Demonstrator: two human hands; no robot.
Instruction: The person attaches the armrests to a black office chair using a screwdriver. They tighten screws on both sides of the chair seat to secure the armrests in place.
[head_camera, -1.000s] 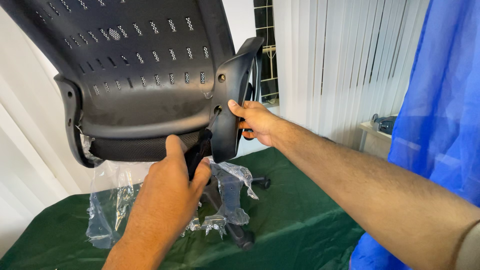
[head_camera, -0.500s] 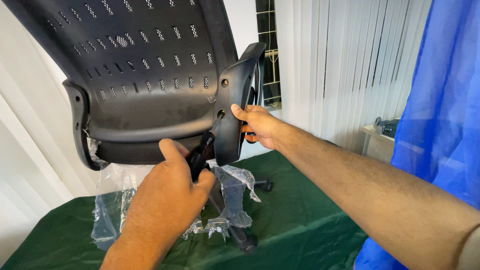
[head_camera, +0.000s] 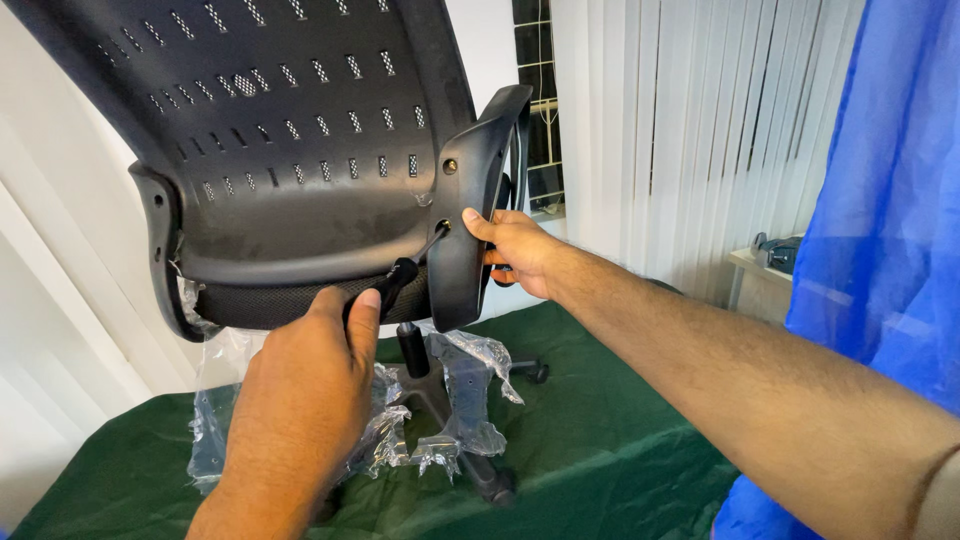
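Note:
A black perforated chair back (head_camera: 290, 130) fills the upper left, with a black armrest bracket (head_camera: 470, 210) at its right edge. My right hand (head_camera: 515, 250) grips that bracket from the side, thumb on its face. My left hand (head_camera: 305, 390) holds the black handle of a screwdriver (head_camera: 400, 272), whose tip sits in the lower bolt hole of the bracket. A second bolt (head_camera: 450, 166) shows in the upper hole.
A black chair base (head_camera: 450, 420) with castors, partly in clear plastic wrap (head_camera: 220, 420), lies on a dark green cloth (head_camera: 600, 440). White vertical blinds (head_camera: 680, 130) hang behind. Blue fabric (head_camera: 880, 220) hangs at the right. A small table (head_camera: 760, 262) stands by the blinds.
My left hand has shifted down and left on the screwdriver handle, rolling its grip, so more of the handle shows. The chair back and my right hand stay almost still.

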